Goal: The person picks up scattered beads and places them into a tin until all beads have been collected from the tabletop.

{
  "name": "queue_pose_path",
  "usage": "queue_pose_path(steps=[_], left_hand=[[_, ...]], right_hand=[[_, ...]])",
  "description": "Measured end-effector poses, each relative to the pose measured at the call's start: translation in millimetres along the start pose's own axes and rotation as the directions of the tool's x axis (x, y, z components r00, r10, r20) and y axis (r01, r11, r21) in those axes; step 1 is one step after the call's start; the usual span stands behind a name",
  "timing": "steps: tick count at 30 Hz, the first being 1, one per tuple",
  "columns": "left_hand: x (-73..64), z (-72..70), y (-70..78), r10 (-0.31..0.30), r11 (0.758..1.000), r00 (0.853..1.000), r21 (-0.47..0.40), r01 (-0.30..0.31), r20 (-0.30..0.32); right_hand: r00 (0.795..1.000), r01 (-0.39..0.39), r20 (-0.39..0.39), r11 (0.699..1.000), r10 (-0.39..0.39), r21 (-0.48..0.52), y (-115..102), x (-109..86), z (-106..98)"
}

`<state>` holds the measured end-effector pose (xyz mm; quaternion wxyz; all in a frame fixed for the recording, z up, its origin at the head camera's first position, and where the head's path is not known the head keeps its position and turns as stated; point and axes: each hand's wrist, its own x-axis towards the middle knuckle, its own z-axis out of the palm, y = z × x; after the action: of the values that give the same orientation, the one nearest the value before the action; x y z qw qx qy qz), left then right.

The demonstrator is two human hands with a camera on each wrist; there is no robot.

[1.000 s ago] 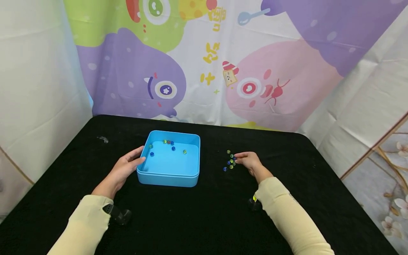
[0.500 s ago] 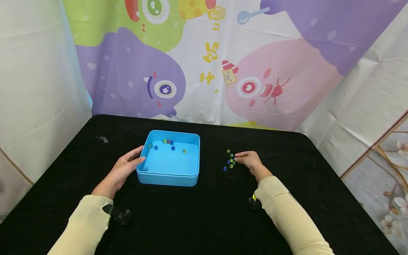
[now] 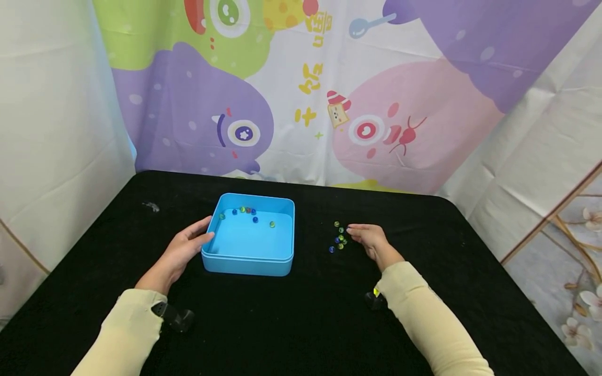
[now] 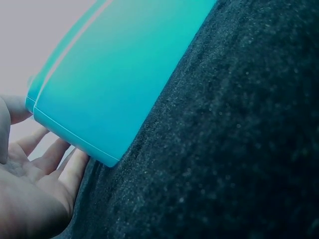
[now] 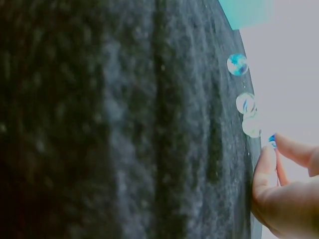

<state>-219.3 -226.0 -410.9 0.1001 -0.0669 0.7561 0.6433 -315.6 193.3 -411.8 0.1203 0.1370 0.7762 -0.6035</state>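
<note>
Against the left wall of a light blue square box rests my left hand. Its fingers lie fairly straight along the outside, and the thumb touches the rim. Inside the box several glass marbles are spread, mostly along the back. My right hand pinches a blue marble between thumb and finger, just right of a loose cluster of marbles on the black cloth. In the right wrist view, a few of those marbles sit beyond the fingertips.
Black cloth covers the table. A small clear scrap lies at the far left. Behind the table hangs a cartoon curtain, with pale cloth at both sides.
A blue marble in the box has rolled from the left side to the back, near the others. My right hand has shifted slightly right, off the cluster, with a blue marble. The left hand stays.
</note>
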Motion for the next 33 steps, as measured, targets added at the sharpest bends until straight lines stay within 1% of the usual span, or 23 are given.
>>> queue_pose_path(steps=[5,8,12,21,30,33], left_hand=[[0.4,-0.4,-0.4,0.002,1.0,1.0,-0.005,-0.002,0.008],[0.7,0.0,-1.5,0.001,1.0,1.0,-0.003,-0.001,0.004],[0.0,1.3,-2.8,-0.005,1.0,1.0,0.009,0.005,-0.005],[-0.7,1.5,-2.8,0.001,1.0,1.0,0.014,-0.001,-0.004],[0.5,1.5,-1.7,0.0,1.0,1.0,0.016,0.0,-0.004],[0.8,1.3,-0.9,-0.003,1.0,1.0,0.016,0.003,-0.005]], right_hand=[[0.999,-0.011,-0.031,0.999,0.013,0.051,-0.9,-2.9,7.7],[0.999,0.011,-0.033,0.996,-0.008,0.086,-2.9,-5.5,12.7],[0.999,0.033,-0.031,0.994,-0.03,0.105,-5.8,-9.9,18.3],[0.998,0.069,-0.012,0.991,-0.068,0.116,-16.9,-16.4,29.1],[0.993,0.113,0.013,0.987,-0.115,0.115,-41.8,-21.9,41.9],[0.991,0.134,0.016,0.987,-0.136,0.087,-50.2,-23.4,47.4]])
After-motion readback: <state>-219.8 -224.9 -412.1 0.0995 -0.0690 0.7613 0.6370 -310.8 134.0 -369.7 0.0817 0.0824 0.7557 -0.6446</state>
